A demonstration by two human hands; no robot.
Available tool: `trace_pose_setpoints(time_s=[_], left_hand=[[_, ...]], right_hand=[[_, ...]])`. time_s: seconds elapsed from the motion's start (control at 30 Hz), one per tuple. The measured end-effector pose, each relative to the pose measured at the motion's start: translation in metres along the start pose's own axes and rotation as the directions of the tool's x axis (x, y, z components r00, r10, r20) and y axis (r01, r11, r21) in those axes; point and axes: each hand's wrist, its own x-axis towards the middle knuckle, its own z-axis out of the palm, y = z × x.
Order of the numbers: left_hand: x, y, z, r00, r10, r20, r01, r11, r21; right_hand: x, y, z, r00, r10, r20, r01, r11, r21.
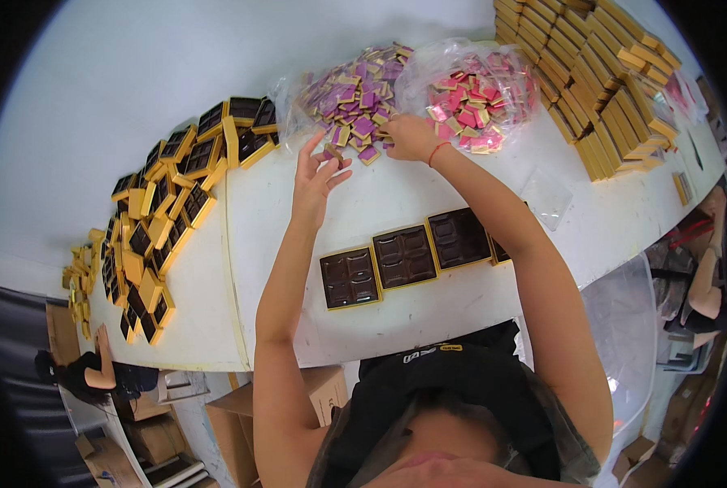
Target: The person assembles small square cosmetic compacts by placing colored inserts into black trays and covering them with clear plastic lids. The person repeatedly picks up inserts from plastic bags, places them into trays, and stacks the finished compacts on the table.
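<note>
My left hand is raised over the table with its fingers curled round a small wrapped piece, purple and brownish. My right hand, with a red band at its wrist, reaches to the near right edge of a heap of small purple-and-gold wrapped pieces. Its fingertips are bent down among them, and what they pinch is hidden. Closer to me, gold-edged boxes with dark brown compartment trays stand in a slanting row: a left one, a middle one and another. My right forearm partly covers one more.
A clear bag of pink-and-gold pieces lies right of the purple heap. Gold boxes are stacked at the far right. Many dark-and-gold boxes are piled at left. Other people are at the left and right edges.
</note>
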Motion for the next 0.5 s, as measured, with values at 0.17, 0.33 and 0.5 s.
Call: trace_pose_setpoints(time_s=[0.17, 0.33, 0.5], left_hand=[[-0.069, 0.012, -0.022, 0.991, 0.086, 0.103, -0.087, 0.996, 0.011], [-0.116, -0.005, -0.06, 1.0, -0.027, 0.001, 0.027, 0.982, 0.185], [-0.136, -0.028, -0.05, 0.997, -0.029, -0.067, 0.038, 0.988, 0.148]], right_hand=[[0.007, -0.018, -0.021, 0.985, 0.168, 0.036, -0.167, 0.986, -0.016], [-0.034, -0.063, -0.032, 0.999, 0.05, 0.013, -0.049, 0.832, 0.552], [-0.139, -0.173, -0.066, 0.961, -0.145, 0.235, -0.092, 0.634, 0.768]])
